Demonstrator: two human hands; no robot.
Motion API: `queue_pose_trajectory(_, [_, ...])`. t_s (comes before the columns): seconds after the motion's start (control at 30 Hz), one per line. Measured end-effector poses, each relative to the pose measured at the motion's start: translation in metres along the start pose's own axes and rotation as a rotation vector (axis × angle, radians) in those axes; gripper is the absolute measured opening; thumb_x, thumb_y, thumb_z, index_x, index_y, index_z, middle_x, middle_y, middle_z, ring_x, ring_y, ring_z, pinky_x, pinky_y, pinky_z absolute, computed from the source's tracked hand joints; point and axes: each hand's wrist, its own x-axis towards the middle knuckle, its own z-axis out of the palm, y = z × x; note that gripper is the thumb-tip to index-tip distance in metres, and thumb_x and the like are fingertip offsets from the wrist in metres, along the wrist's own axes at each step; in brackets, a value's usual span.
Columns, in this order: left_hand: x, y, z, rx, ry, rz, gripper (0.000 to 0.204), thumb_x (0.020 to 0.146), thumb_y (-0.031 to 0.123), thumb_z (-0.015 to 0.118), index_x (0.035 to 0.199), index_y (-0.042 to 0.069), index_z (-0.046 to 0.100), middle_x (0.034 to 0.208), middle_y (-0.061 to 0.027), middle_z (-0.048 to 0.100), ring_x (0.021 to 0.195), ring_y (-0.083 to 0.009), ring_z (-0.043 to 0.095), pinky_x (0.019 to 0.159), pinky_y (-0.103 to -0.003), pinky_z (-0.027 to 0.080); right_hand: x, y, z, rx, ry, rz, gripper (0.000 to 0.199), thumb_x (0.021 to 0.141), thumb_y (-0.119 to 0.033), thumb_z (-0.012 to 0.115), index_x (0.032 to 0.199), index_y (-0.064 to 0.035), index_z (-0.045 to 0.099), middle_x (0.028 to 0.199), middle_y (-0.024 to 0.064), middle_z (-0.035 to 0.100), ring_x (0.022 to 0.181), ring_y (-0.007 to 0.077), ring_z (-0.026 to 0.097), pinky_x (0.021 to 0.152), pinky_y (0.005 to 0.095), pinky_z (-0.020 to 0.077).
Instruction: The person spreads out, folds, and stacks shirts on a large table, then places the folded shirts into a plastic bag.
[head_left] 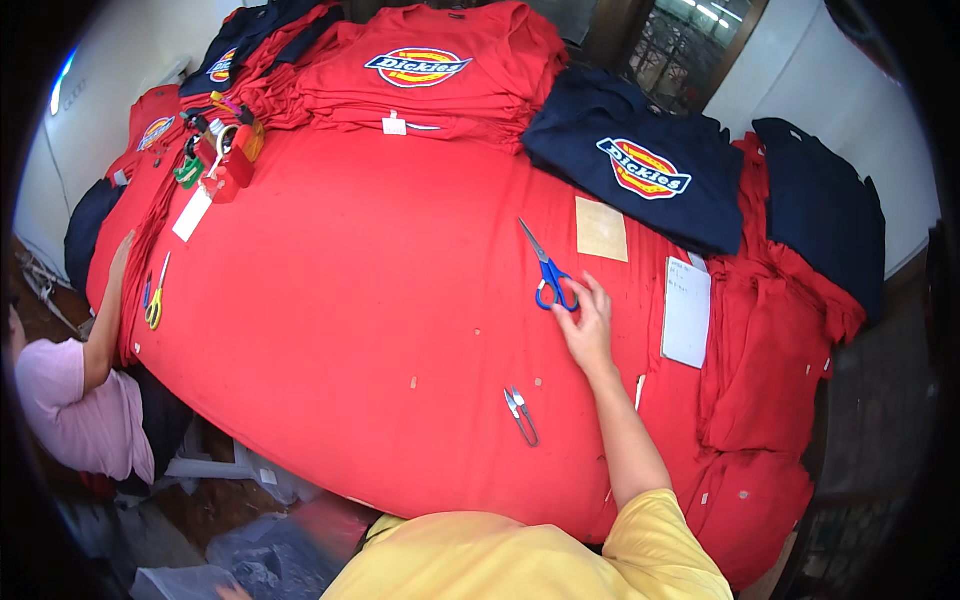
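Your right hand (588, 325) is stretched out over the red cloth (350, 300), fingers loosely spread and touching the blue-handled scissors (547, 272) — not yet gripping them. You look to be at the pick-up step; next, it seems, thread fingers through the loops and close. Your left hand isn't in view. Small snips (521, 414) lie nearer you.
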Motion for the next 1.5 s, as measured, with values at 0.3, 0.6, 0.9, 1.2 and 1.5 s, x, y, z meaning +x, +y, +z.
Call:
queue_pose_trajectory(0.3, [-0.043,0.008,0.006,0.489,-0.889,-0.008,0.034,0.092,0.025,0.057,0.112,-0.003,0.057,0.098,-0.0235,0.062,0.092,-0.0363,0.063,0.081,-0.046,0.049,-0.004,-0.005,0.036,-0.291,0.010,-0.021,0.059,0.084,-0.031,0.069,0.138,-0.0165,0.049,0.144,0.0172,0.039,0.132,0.0359,0.037,0.111,0.0518,0.0262])
queue_pose_trajectory(0.6, [0.022,0.303,-0.028,0.082,-0.429,0.757,0.021,0.089,0.018,0.059,0.096,-0.001,0.057,0.088,-0.0261,0.063,0.083,-0.0440,0.062,0.072,-0.051,0.049,0.000,-0.011,0.036,-0.350,0.011,0.029,0.065,0.083,-0.029,0.067,0.142,-0.0158,0.043,0.145,0.0167,0.037,0.133,0.0332,0.035,0.114,0.0499,0.0217])
queue_pose_trajectory(0.9, [-0.018,0.515,-0.021,-0.637,-0.155,0.934,0.042,0.090,0.013,0.061,0.129,0.003,0.051,0.133,-0.0190,0.046,0.126,-0.0365,0.042,0.104,-0.046,0.036,-0.034,0.039,-0.050,-0.337,0.407,0.063,0.062,0.066,-0.021,0.078,0.123,-0.0103,0.055,0.120,0.0177,0.047,0.114,0.0372,0.044,0.096,0.0480,0.0384])
queue_pose_trajectory(1.2, [-0.058,0.590,0.018,-0.295,-0.086,0.844,0.055,0.098,0.042,0.046,0.144,0.013,0.042,0.154,-0.0097,0.031,0.145,-0.0279,0.021,0.119,-0.045,0.013,-0.052,0.144,-0.119,-0.437,0.281,0.338,0.061,0.080,-0.038,0.071,0.131,-0.0087,0.052,0.124,0.0218,0.047,0.116,0.0403,0.045,0.099,0.0482,0.0383])
queue_pose_trajectory(1.5, [-0.056,0.587,0.015,-0.329,-0.084,0.806,0.053,0.097,0.043,0.047,0.142,0.015,0.045,0.153,-0.0057,0.034,0.144,-0.0227,0.023,0.120,-0.042,0.013,-0.059,0.153,-0.108,-0.461,0.247,0.318,0.062,0.082,-0.044,0.067,0.134,-0.0121,0.052,0.136,0.0200,0.044,0.124,0.0415,0.042,0.109,0.0514,0.0282])
